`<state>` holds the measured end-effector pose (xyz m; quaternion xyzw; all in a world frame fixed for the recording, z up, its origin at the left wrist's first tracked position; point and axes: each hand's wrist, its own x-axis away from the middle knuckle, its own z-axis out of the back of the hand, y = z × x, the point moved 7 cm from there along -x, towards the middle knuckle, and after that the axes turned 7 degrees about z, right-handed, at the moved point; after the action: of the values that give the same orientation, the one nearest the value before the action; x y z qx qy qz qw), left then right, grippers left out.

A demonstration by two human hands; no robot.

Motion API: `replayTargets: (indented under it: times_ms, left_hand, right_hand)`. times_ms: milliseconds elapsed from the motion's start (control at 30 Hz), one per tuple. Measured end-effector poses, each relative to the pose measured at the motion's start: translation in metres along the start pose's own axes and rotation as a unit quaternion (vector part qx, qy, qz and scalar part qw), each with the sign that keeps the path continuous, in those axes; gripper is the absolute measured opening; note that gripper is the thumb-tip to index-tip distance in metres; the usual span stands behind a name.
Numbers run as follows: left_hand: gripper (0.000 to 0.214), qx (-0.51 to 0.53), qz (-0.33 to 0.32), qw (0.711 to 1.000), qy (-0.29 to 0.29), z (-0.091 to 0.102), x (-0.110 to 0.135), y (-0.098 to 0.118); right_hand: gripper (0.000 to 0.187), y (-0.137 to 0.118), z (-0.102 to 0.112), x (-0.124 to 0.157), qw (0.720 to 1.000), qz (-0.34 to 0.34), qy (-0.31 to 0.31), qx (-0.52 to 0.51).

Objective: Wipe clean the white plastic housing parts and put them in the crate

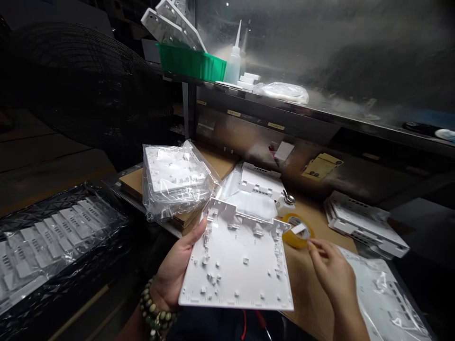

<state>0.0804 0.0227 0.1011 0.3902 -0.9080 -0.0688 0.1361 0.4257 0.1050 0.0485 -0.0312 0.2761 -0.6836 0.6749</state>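
My left hand (174, 272) is closed on the left edge of a white plastic housing panel (245, 277), thumb on its inner face. The panel is tilted toward me and shows small posts, clips and a notched far edge. To its right, my right hand (334, 272) has thumb and forefinger pinched together beside a roll of yellow tape (309, 229). Whatever may be between those fingertips is too small to make out. A small white piece (299, 228) lies at the roll. Behind the roll is a white bottle with a metal cap (285, 204).
Bagged white panels (176, 168) are stacked on cardboard (131, 182) at left. More housings (261, 180) (366, 222) lie behind and right, with a bagged one (391, 293) near my right arm. A black crate (88, 189) holds wrapped parts. Above, a shelf carries a green bin (192, 61) and squeeze bottle (232, 66).
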Motion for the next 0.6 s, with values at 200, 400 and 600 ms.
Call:
replayTargets:
  times_ms: [200,400,600]
  left_hand:
    - [0.06,-0.023,-0.076,0.997,0.023,0.021,0.025,0.017]
    - [0.066,0.011,-0.142,0.99,-0.007,0.047,0.064,0.03]
    - [0.058,0.007,-0.184,0.98,0.075,0.107,0.125,0.044]
  right_hand:
    - [0.039,-0.055,-0.081,0.154,0.906,0.064,-0.4,-0.121]
    - [0.039,-0.028,-0.158,0.193,0.915,-0.063,-0.397,-0.018]
    - [0.045,-0.031,-0.178,0.173,0.919,-0.047,-0.383,-0.078]
